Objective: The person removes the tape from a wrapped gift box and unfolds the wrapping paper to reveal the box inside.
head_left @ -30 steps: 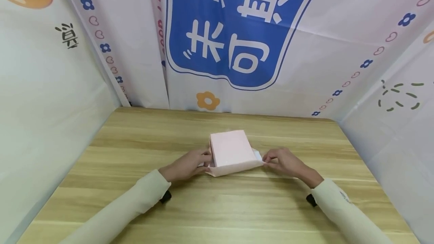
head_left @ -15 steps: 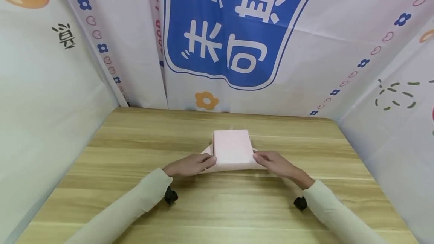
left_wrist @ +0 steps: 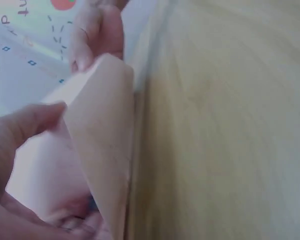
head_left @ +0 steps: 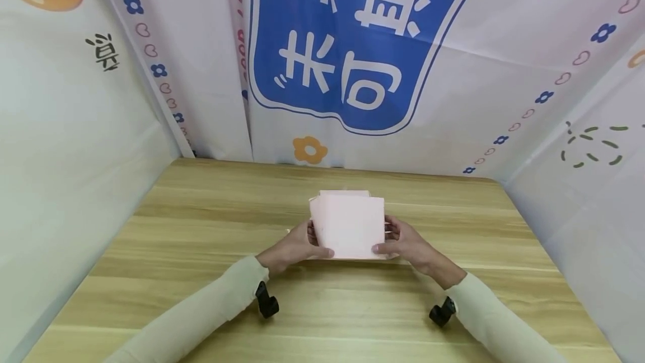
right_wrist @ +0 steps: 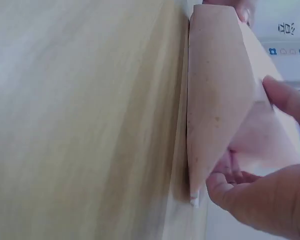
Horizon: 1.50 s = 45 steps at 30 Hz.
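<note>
A pink paper sheet (head_left: 353,228) lies folded up over the front and top of a pink box (head_left: 345,192), whose back edge shows behind it. My left hand (head_left: 300,245) grips the left side, its thumb on the paper's front edge and its fingers tucked in at the side. On the right side my right hand (head_left: 410,246) mirrors this, thumb on top, fingers curled at the flap. In the left wrist view the paper (left_wrist: 102,125) forms a slanted front face low over the table. The right wrist view shows that front face (right_wrist: 215,95) too, with my fingers under its open end.
The wood-grain table (head_left: 322,307) extends around the box. Printed white cloth (head_left: 453,105) hangs behind it and along both sides. A black wrist camera (head_left: 267,302) sits under the left sleeve, another black camera (head_left: 442,312) under the right.
The paper's front has been folded up over the box top. Both hands first held its front corners, then touched the box sides, and now grip the folded paper with thumbs in front.
</note>
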### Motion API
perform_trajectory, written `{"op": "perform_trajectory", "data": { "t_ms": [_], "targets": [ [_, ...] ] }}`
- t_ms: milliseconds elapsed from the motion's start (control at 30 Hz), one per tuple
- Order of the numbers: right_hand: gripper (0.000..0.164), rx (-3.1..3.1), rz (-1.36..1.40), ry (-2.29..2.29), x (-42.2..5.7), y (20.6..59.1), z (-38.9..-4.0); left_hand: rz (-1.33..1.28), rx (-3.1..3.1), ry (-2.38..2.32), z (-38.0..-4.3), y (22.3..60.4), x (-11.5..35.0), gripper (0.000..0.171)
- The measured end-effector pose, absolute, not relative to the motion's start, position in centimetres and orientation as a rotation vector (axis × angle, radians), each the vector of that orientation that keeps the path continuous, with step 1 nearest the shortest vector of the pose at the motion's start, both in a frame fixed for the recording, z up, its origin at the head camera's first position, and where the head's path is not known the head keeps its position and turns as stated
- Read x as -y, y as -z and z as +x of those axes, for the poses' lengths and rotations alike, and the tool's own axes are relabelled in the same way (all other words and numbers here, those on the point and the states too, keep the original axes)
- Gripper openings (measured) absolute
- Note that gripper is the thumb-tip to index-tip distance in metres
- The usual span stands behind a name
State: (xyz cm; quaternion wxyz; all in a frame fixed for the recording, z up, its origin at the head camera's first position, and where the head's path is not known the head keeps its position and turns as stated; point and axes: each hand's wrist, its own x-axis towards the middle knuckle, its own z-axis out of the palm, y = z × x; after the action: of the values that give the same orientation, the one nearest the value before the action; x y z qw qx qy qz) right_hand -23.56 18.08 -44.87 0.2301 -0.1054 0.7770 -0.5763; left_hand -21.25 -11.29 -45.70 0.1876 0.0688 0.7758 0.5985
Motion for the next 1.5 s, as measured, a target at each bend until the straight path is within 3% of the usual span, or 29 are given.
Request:
{"op": "perform_trajectory", "data": {
  "t_ms": [133, 267, 367, 467, 533, 633, 733, 833, 900, 1000, 1067, 1167, 1267, 1300, 1400, 1500],
  "targets": [
    [0.086, -2.236, -0.374, 1.54, -18.8, 44.9, -23.7, 0.391, -2.353, -1.663, -21.1, 46.1, 12.2, 0.09],
    [0.064, -2.357, -0.515, 1.558, -19.9, 44.8, -23.9, 0.854, -2.564, -1.543, -21.3, 45.9, 13.3, 0.058],
    [0.031, -2.379, -0.693, 1.529, -20.7, 44.6, -23.8, 1.293, -2.728, -1.315, -21.5, 45.8, 14.3, 0.031],
    [0.009, -2.409, -0.941, 1.357, -21.2, 44.4, -23.5, 1.613, -2.803, -1.015, -21.3, 45.7, 15.2, 0.026],
    [0.01, -2.417, -1.096, 1.217, -21.4, 44.4, -23.3, 1.711, -2.811, -0.809, -21.0, 45.6, 15.5, 0.028],
    [0.012, -2.361, -1.214, 1.027, -21.6, 44.5, -23.0, 1.7, -2.773, -0.573, -20.5, 45.5, 15.8, 0.03],
    [0.017, -2.272, -1.179, 0.91, -21.9, 44.3, -23.0, 1.583, -2.7, -0.473, -20.0, 45.4, 16.2, 0.017],
    [0.02, -2.2, -1.102, 0.877, -22.4, 43.8, -23.2, 1.394, -2.574, -0.567, -19.7, 45.1, 16.7, 0.034],
    [0.031, -2.173, -1.04, 0.89, -22.7, 43.5, -23.5, 1.295, -2.513, -0.668, -19.7, 45.1, 16.9, 0.045],
    [0.05, -2.206, -0.961, 0.897, -22.6, 43.6, -23.9, 1.269, -2.516, -0.727, -20.0, 45.3, 16.5, 0.04],
    [0.045, -2.256, -0.982, 0.897, -22.3, 43.9, -24.1, 1.3, -2.58, -0.682, -20.2, 45.6, 16.0, 0.034],
    [0.025, -2.371, -1.094, 0.856, -21.8, 44.6, -24.2, 1.332, -2.7, -0.526, -20.4, 46.0, 15.2, 0.023],
    [0.009, -2.509, -1.139, 0.756, -21.4, 45.2, -24.1, 1.289, -2.771, -0.435, -20.5, 46.2, 14.5, 0.03],
    [0.01, -2.561, -1.099, 0.709, -21.3, 45.4, -24.1, 1.263, -2.79, -0.414, -20.5, 46.3, 14.4, 0.03],
    [0.033, -2.687, -0.963, 0.592, -20.9, 45.8, -23.9, 1.155, -2.82, -0.393, -20.8, 46.2, 14.2, 0.031],
    [0.059, -2.726, -0.882, 0.541, -20.6, 46.0, -24.0, 1.057, -2.794, -0.4, -21.1, 46.1, 14.4, 0.056]
  ]
}}
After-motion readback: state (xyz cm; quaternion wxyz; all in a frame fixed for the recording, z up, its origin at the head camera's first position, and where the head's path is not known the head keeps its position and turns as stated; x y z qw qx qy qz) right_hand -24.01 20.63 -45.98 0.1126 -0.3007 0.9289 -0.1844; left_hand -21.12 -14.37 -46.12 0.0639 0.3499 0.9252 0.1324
